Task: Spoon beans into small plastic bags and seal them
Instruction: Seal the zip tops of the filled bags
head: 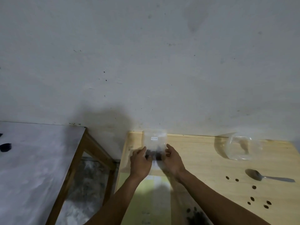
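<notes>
A small clear plastic bag (155, 140) with dark beans in its lower part is held up above the far left of the wooden table (203, 159). My left hand (140, 161) pinches its left edge and my right hand (172, 159) pinches its right edge. A metal spoon (266, 175) lies on the table to the right, apart from both hands. Several loose beans (254, 187) are scattered near the spoon. A dark pile of beans (197, 216) sits at the bottom edge under my right forearm.
A crumpled clear plastic bag (238, 147) lies at the back right of the table. A grey-topped bench with wooden legs (40, 159) stands to the left across a gap. A pale wall (146, 62) rises right behind the table. A light sheet (152, 192) lies below my hands.
</notes>
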A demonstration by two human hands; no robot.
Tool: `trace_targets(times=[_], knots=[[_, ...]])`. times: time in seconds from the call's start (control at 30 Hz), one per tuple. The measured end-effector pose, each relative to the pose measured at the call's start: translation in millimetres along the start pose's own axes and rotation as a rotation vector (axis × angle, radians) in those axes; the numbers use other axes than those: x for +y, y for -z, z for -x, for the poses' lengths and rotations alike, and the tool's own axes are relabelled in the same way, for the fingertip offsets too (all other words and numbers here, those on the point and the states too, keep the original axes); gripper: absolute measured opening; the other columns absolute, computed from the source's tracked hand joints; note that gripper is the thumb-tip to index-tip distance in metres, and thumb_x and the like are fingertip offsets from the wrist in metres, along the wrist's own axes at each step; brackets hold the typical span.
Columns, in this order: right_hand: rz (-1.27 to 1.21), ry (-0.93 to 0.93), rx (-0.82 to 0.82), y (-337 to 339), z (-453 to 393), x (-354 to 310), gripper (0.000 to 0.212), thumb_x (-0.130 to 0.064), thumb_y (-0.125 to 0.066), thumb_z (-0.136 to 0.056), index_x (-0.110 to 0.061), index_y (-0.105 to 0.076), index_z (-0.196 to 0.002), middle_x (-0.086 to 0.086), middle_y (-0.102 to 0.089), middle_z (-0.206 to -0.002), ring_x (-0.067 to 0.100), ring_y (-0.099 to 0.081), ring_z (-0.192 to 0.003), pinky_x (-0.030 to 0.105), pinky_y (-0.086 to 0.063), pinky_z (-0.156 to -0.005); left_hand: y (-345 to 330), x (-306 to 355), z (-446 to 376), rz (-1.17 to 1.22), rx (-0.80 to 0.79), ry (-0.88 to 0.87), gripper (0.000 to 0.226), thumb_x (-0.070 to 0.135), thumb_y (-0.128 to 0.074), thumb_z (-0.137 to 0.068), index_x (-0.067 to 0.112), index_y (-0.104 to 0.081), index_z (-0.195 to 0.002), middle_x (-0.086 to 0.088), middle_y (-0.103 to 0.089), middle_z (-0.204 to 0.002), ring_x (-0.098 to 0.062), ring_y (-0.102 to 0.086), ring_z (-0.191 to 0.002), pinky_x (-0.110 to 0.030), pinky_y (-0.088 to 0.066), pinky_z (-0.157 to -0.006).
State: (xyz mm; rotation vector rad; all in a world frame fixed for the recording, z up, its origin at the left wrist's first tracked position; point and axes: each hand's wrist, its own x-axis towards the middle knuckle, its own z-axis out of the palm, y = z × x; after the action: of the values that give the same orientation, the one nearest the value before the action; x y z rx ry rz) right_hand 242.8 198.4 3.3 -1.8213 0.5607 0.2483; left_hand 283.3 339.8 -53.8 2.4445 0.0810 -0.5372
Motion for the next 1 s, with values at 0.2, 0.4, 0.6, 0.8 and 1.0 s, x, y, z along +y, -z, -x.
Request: trace_targets(times=[0.2, 0.4, 0.6, 0.8, 1.0], knots=[[0.067, 0.001, -0.008, 20, 8, 3, 0.046, -0.007, -0.053, -0.093, -0.018, -0.045, -0.137, 0.004, -0.057, -0.123, 0.020, -0.055, -0.110, 0.033, -0.047, -0.098, 12, 10, 17, 0.058, 0.149, -0.083, 0.044, 0.026, -0.060, -0.091, 0.022, -0.053, -0.135, -0.006, -0.048, -0.139, -0.029, -0.039, -0.130, -0.036, -0.032, -0.107], [0.216, -0.011, 0.101, 77, 35, 37, 0.049, -0.011, -0.054, -0.094, -0.015, -0.046, -0.141, 0.009, -0.052, -0.133, 0.022, -0.058, -0.108, 0.033, -0.048, -0.095, 13, 23, 60, 0.366, 0.064, -0.143, 0.025, 0.006, -0.053, -0.092, 0.024, -0.062, -0.107, 0.010, -0.062, -0.101, -0.010, -0.060, -0.078, -0.010, -0.045, -0.066], [0.368, -0.157, 0.099, 110, 76, 89, 0.047, -0.011, -0.056, -0.091, -0.003, -0.051, -0.137, 0.021, -0.060, -0.126, 0.028, -0.060, -0.109, 0.028, -0.044, -0.084, -29, 22, 107, 0.421, -0.501, 0.130, 0.027, 0.019, -0.054, -0.092, 0.014, -0.059, -0.118, -0.008, -0.063, -0.109, -0.018, -0.065, -0.073, -0.033, -0.053, -0.066], [0.507, -0.189, 0.026, 104, 107, 121, 0.009, -0.011, -0.052, -0.082, -0.011, -0.061, -0.083, 0.006, -0.060, -0.076, 0.022, -0.052, -0.067, 0.038, -0.050, -0.067, -60, 28, 145, 0.341, -0.563, 0.147, 0.045, 0.024, -0.054, -0.092, 0.014, -0.047, -0.135, -0.005, -0.055, -0.126, -0.019, -0.063, -0.090, -0.030, -0.056, -0.077], [0.160, -0.138, 0.198, 95, 124, 120, 0.010, -0.021, -0.057, -0.094, -0.015, -0.052, -0.101, 0.002, -0.063, -0.087, 0.018, -0.061, -0.076, 0.025, -0.047, -0.062, -65, 32, 165, 0.372, -0.402, 0.093, 0.036, 0.022, -0.052, -0.090, 0.027, -0.047, -0.126, 0.003, -0.060, -0.107, -0.015, -0.062, -0.094, -0.026, -0.051, -0.076]])
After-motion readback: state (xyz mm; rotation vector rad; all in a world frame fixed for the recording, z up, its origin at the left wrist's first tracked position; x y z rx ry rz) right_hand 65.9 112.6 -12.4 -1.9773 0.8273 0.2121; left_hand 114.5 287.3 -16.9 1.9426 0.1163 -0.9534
